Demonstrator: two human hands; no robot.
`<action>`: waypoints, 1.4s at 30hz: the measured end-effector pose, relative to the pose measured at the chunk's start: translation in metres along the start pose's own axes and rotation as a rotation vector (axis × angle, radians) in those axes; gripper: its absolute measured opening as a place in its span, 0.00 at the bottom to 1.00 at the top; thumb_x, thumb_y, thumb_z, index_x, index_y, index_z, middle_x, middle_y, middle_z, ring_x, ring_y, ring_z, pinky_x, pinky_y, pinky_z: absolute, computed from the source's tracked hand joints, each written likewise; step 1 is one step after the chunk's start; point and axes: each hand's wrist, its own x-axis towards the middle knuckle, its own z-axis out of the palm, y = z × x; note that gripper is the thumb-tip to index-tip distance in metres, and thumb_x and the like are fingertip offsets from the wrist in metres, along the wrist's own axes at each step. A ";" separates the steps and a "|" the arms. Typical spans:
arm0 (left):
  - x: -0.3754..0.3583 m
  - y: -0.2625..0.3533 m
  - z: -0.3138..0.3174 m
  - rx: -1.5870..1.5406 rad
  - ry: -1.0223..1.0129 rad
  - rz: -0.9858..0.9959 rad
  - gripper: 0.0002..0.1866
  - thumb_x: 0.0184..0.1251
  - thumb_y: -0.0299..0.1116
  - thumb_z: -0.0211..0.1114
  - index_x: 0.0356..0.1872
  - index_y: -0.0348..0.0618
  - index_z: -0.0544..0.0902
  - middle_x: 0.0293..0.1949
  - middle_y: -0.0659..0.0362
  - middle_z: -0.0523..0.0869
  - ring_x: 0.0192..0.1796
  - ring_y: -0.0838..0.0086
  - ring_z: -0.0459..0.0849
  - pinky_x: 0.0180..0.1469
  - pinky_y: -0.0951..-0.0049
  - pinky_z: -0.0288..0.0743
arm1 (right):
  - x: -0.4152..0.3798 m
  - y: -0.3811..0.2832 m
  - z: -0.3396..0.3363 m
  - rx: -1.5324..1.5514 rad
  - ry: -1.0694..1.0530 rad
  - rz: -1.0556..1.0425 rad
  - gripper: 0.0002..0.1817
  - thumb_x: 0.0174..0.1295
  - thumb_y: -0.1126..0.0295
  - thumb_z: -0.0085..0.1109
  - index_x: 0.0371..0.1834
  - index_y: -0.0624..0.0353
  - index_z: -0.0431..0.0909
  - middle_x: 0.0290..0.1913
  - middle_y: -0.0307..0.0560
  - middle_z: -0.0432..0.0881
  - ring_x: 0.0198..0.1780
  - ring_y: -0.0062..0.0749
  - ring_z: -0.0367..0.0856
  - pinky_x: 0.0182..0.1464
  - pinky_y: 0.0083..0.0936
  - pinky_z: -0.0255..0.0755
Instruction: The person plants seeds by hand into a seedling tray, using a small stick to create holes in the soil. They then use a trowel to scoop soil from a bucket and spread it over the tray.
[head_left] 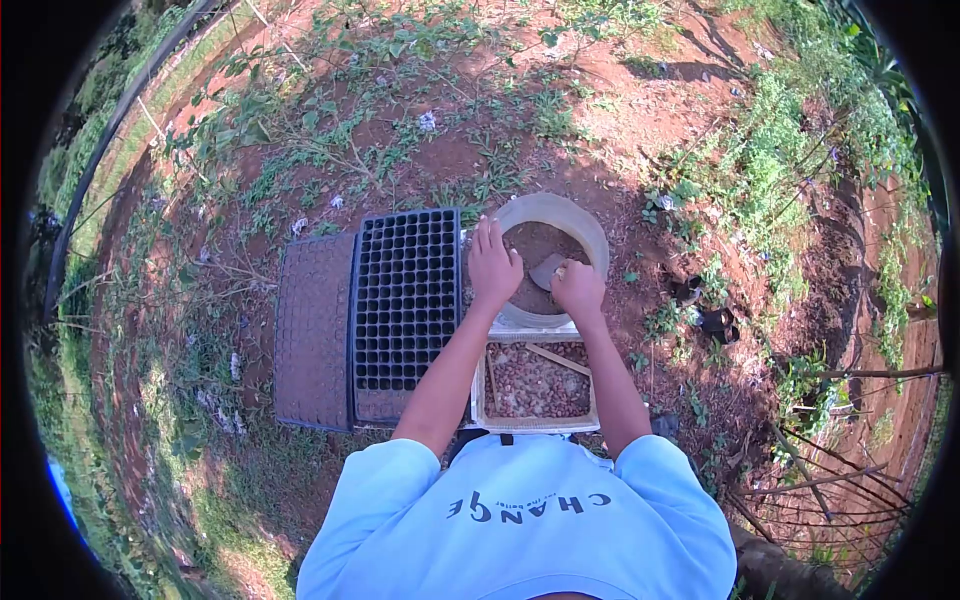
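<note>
A round, pale bucket (598,232) holds brown soil (535,240) in front of me. My left hand (493,265) grips its left rim, fingers over the edge and thumb on the inner side. My right hand (578,290) is closed around a small grey scoop (546,270), its blade down at the soil; its handle is hidden in the fist. Left of the bucket lies a black seedling tray (405,300), most cells unfilled, with soil over the near rows. Beside it is another seedling tray (315,330) covered with soil.
Close to my body sits a rectangular pale basket (483,395) with reddish-brown, pebble-like bits and a wooden stick (558,359). Dark objects (718,324) lie on the ground at right. Weeds and red earth surround everything; thin branches (830,480) lie at lower right.
</note>
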 end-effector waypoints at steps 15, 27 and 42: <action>-0.005 0.000 0.002 0.074 -0.011 -0.021 0.32 0.59 0.36 0.64 0.64 0.37 0.68 0.71 0.42 0.63 0.70 0.48 0.67 0.66 0.52 0.68 | -0.004 -0.003 0.001 0.194 0.145 0.028 0.18 0.55 0.60 0.62 0.47 0.53 0.86 0.34 0.59 0.87 0.38 0.55 0.87 0.45 0.47 0.80; -0.006 -0.003 0.001 -0.024 0.012 -0.054 0.26 0.62 0.34 0.61 0.62 0.38 0.70 0.69 0.42 0.65 0.68 0.47 0.68 0.66 0.52 0.67 | -0.037 0.009 -0.017 0.420 0.211 0.137 0.19 0.55 0.56 0.62 0.48 0.48 0.87 0.37 0.59 0.87 0.42 0.56 0.86 0.48 0.46 0.79; -0.082 -0.020 -0.035 -0.434 0.158 -0.104 0.25 0.66 0.29 0.58 0.64 0.36 0.67 0.65 0.40 0.68 0.70 0.46 0.65 0.73 0.51 0.57 | -0.111 0.002 -0.036 0.467 0.341 0.025 0.16 0.57 0.61 0.66 0.49 0.50 0.86 0.39 0.57 0.87 0.43 0.50 0.87 0.45 0.38 0.79</action>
